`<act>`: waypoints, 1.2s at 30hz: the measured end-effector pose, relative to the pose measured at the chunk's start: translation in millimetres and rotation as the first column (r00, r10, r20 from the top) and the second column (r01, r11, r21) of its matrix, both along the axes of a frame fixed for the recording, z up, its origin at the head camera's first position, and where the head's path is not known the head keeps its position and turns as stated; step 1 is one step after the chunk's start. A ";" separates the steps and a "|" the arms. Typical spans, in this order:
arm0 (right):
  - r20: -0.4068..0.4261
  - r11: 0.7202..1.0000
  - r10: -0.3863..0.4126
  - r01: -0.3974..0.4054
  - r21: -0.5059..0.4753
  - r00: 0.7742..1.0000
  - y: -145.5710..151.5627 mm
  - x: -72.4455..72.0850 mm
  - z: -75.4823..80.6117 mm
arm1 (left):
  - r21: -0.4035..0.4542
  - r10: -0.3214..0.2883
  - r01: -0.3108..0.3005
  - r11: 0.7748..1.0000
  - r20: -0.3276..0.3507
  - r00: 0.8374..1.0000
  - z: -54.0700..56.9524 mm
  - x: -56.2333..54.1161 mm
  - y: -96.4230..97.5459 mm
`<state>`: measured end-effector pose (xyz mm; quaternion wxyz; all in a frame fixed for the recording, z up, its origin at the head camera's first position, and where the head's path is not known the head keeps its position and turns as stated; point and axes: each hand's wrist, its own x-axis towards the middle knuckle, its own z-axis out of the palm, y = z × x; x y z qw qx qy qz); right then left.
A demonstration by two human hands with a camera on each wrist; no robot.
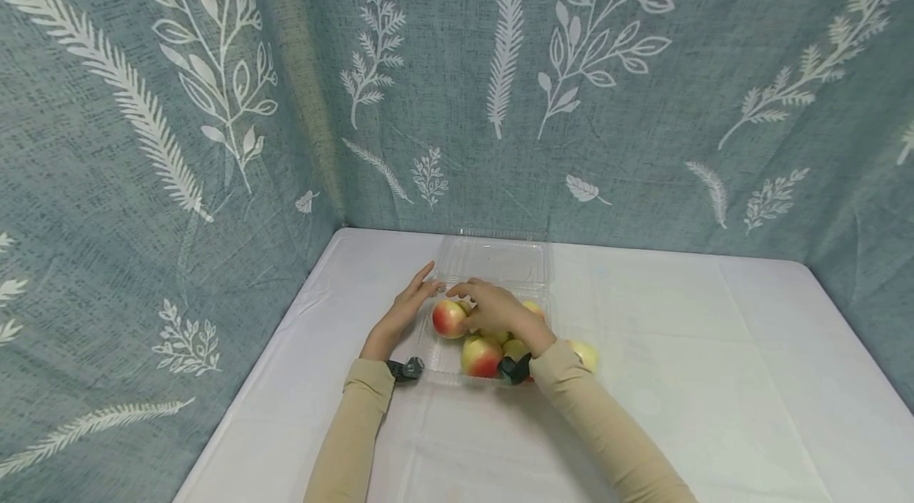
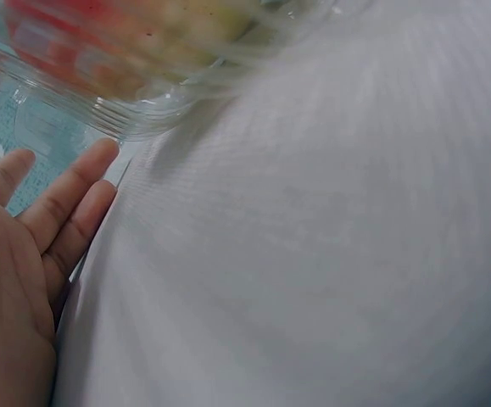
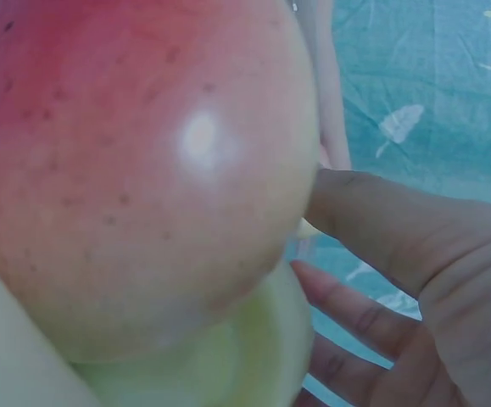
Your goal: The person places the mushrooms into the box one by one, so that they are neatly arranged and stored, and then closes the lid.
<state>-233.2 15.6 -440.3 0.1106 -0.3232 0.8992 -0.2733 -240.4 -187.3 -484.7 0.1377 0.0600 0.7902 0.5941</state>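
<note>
A clear plastic clamshell box (image 1: 443,364) holds several apples. My right hand (image 1: 495,309) reaches over them; its thumb overlaps the near right side of a red-and-yellow apple (image 1: 448,319) and its fingers curve past the far side. In the right wrist view, a large red-blushed apple (image 3: 143,170) fills the foreground and hides the thumb tip, with a greenish apple (image 3: 203,365) under it. My left hand (image 1: 410,303) lies along the box's left side, fingers extended. In the left wrist view, its fingertips come right up to the ridged plastic wall (image 2: 126,119).
The open lid (image 1: 493,261) lies flat behind the box, toward the patterned curtain (image 1: 443,90). Outside the box, a pale yellow fruit (image 1: 585,355) sits to the right, partly behind my right sleeve (image 1: 607,416). A white cloth (image 1: 678,376) covers the table.
</note>
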 end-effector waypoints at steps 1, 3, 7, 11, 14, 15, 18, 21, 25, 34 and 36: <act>-0.002 1.000 0.003 -0.003 -0.007 1.000 0.3 0.1 0.4 | 0.001 -0.001 0.001 1.000 0.001 1.000 -0.1 -0.1 -0.2; -0.002 1.000 0.009 -0.009 -0.020 1.000 1.1 0.3 1.4 | 0.005 0.000 0.000 1.000 0.007 1.000 -0.2 -0.3 -0.4; -0.010 0.999 0.019 -0.020 -0.039 1.000 3.7 1.4 3.9 | 0.014 -0.003 0.003 1.000 0.018 1.000 -0.5 -0.7 -0.7; -0.007 0.998 0.023 -0.024 -0.054 1.000 6.9 4.0 8.5 | 0.006 0.006 -0.006 1.000 0.019 1.000 -0.6 -0.7 -0.4; 0.000 0.998 0.016 -0.016 -0.063 1.000 9.5 6.0 12.1 | -0.003 0.013 -0.013 1.000 0.017 1.000 0.4 0.0 0.2; 0.002 0.998 0.014 -0.014 -0.066 1.000 10.4 6.4 13.1 | -0.002 0.014 -0.014 1.000 0.015 1.000 0.6 0.3 0.4; 0.003 0.996 0.012 -0.012 -0.086 1.000 14.1 8.2 15.4 | 0.000 0.018 -0.018 1.000 0.017 1.000 0.9 0.8 0.9; 0.003 0.994 0.014 -0.014 -0.109 1.000 18.4 9.9 16.9 | 0.002 0.023 -0.023 1.000 0.017 1.000 0.9 1.1 1.3; 0.004 0.990 0.008 -0.008 -0.141 1.000 24.1 12.1 18.4 | 0.006 0.028 -0.029 1.000 0.017 0.999 1.3 1.9 1.2; -0.078 0.981 0.054 -0.067 -0.182 0.996 37.1 15.1 21.3 | 0.041 0.011 -0.013 0.999 0.029 1.000 0.1 1.2 0.5; -0.091 0.980 0.056 -0.072 -0.183 0.994 40.0 15.9 22.2 | 0.040 0.008 -0.009 0.999 0.029 1.000 0.0 1.1 0.7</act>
